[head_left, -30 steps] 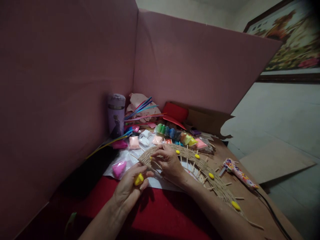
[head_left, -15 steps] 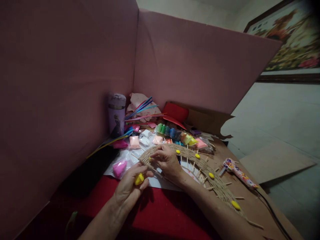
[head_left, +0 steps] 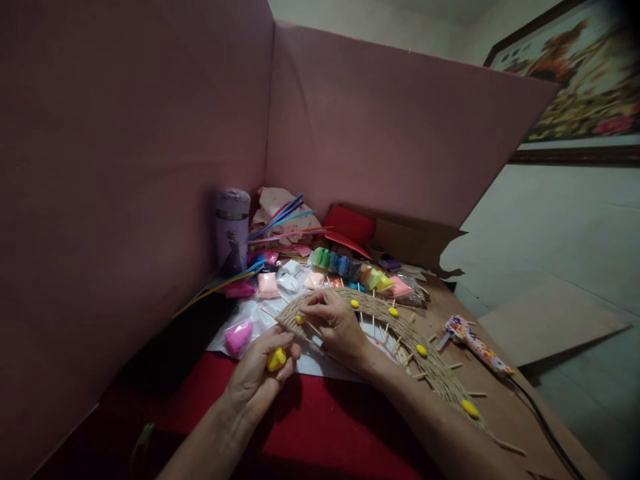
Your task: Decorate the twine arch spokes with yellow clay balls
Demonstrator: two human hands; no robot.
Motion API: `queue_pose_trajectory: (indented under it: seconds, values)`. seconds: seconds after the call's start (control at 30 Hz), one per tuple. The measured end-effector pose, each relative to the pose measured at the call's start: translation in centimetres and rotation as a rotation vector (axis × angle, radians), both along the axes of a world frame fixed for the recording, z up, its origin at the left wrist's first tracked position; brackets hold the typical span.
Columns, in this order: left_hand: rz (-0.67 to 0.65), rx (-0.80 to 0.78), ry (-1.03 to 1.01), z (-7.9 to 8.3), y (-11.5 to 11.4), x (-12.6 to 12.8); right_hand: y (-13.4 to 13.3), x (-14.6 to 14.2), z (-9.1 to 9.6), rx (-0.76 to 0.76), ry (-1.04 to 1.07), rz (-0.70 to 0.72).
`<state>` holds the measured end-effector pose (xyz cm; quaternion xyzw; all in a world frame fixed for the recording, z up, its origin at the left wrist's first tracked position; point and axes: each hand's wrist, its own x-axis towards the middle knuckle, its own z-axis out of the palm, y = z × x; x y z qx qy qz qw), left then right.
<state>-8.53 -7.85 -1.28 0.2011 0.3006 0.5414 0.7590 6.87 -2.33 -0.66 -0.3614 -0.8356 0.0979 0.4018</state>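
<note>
My left hand (head_left: 263, 367) is palm up, its fingers curled round a lump of yellow modelling clay (head_left: 277, 360). The hand is close to the left end of an arch woven from brown twine (head_left: 345, 297), with thin sticks poking out of its edges. Over that same end my right hand (head_left: 334, 323) is bent, its fingertips at a small yellow clay piece (head_left: 300, 319) on the twine. Flattened yellow clay ovals (head_left: 421, 350) are spaced along the rest of the arch. My right forearm passes over part of the weave and hides it.
A flowery hot glue gun (head_left: 477, 347) lies on the cardboard at right, its cord running forward. Behind the arch are clay packets (head_left: 267, 285), a strip of coloured clay (head_left: 330, 260) and pipe cleaners (head_left: 283, 217). A purple tumbler (head_left: 233, 230) stands by the pink partition (head_left: 190, 120).
My right fingertips have shifted slightly up, so more of the small yellow clay piece shows. My left hand still holds its lump in nearly the same place.
</note>
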Motion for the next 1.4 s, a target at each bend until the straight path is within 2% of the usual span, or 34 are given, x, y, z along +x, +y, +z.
queue_pose_trajectory:
  seconds: [0.23,0.37,0.5,0.6,0.77,0.93,1.2,1.4]
  values:
    - [0.004,0.006,0.016,0.1,-0.1,0.0,-1.2,0.9,0.4,0.192,-0.364,-0.043]
    - [-0.03,0.027,0.009,-0.2,0.0,0.0,-1.5,0.6,0.2,0.265,-0.473,-0.071]
    - [-0.042,0.044,0.006,-0.5,0.2,-0.1,-1.6,0.5,0.4,0.277,-0.482,-0.075]
    - [-0.039,0.059,0.01,-0.4,0.1,0.0,-1.6,0.7,0.6,0.24,-0.41,-0.07]
    - [-0.033,0.054,0.013,-0.1,0.0,0.0,-1.9,1.0,0.2,0.163,-0.304,-0.142]
    - [-0.029,0.063,0.021,-0.3,-0.1,0.0,-1.9,0.9,-0.5,0.161,-0.342,-0.108]
    - [-0.038,0.053,0.027,-0.2,-0.1,0.0,-2.0,0.9,0.2,0.161,-0.377,-0.145]
    - [-0.052,0.085,0.031,-0.3,-0.1,-0.1,-2.1,0.7,0.0,0.19,-0.445,-0.124]
